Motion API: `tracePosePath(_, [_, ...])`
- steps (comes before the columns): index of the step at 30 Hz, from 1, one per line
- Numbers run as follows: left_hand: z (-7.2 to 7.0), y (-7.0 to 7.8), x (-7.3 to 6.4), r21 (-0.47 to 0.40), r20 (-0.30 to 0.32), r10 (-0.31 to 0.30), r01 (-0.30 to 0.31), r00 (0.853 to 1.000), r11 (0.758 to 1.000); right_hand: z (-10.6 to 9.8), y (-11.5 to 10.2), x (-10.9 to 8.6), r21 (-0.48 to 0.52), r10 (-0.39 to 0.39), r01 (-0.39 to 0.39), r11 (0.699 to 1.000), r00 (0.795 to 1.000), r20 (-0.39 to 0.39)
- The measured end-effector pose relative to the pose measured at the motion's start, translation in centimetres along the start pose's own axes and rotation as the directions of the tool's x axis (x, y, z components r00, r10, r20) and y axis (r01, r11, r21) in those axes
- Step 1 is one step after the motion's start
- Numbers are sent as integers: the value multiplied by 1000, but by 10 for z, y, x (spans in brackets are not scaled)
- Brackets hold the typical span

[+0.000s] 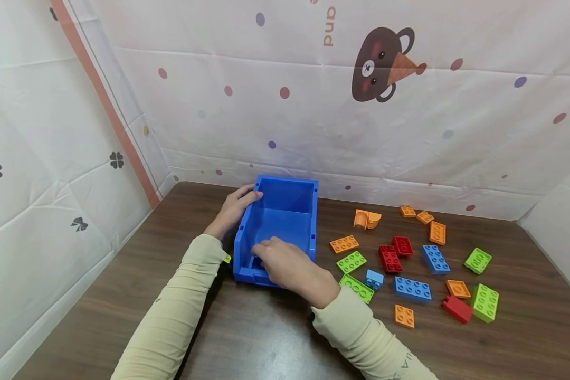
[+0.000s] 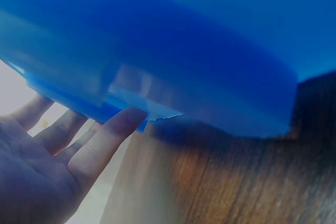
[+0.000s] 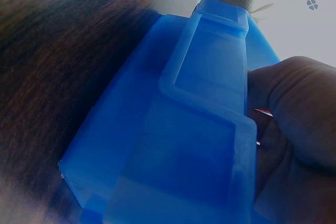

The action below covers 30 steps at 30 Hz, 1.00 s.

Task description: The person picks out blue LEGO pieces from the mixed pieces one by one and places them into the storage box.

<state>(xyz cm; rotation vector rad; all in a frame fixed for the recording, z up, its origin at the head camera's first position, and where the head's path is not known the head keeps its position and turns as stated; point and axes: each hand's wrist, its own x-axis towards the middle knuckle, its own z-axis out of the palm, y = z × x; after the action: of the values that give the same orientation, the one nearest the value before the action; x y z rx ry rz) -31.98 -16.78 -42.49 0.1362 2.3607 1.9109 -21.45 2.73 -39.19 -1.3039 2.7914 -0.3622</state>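
Blue bin [image 1: 286,221] between two hands
Left hand [image 1: 234,209] pinches its left rim between thumb and fingers; right hand [image 1: 292,264] reaches inside, fingers curled; cannot tell whether they hold anything

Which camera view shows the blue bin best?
The head view: there the blue plastic bin shows its rim and interior, though the right hand covers part. The left wrist view gives only a blurred, cropped part; the right wrist view, an outer wall and stepped rim, cut off by the frame.
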Motion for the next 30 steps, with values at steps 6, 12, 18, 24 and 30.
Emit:
tracePosePath(6, [0, 2, -3, -14, 1, 1, -1, 1000, 1000, 0, -1, 0, -16, -2, 3, 1000, 1000, 8])
tracePosePath(12, [2, 2, -2, -16, 3, 0, 0, 1000, 1000, -6, -2, -4, -15, -14, 14, 1000, 1000, 17])
tracePosePath(18, [3, 1, -1, -14, 1, 2, -2, 1000, 1000, -26, 0, -12, 47, 4, -4, 999, 1000, 1])
tracePosePath(24, [3, 1, 1, -11, -1, 2, -2, 1000, 1000, -53, 6, -23, 111, 48, -42, 993, 998, -47])
tracePosePath(30, [1, 1, 1, 13, -5, 2, -2, 1000, 1000, -78, 16, -37, 86, 144, -139, 987, 988, -55])
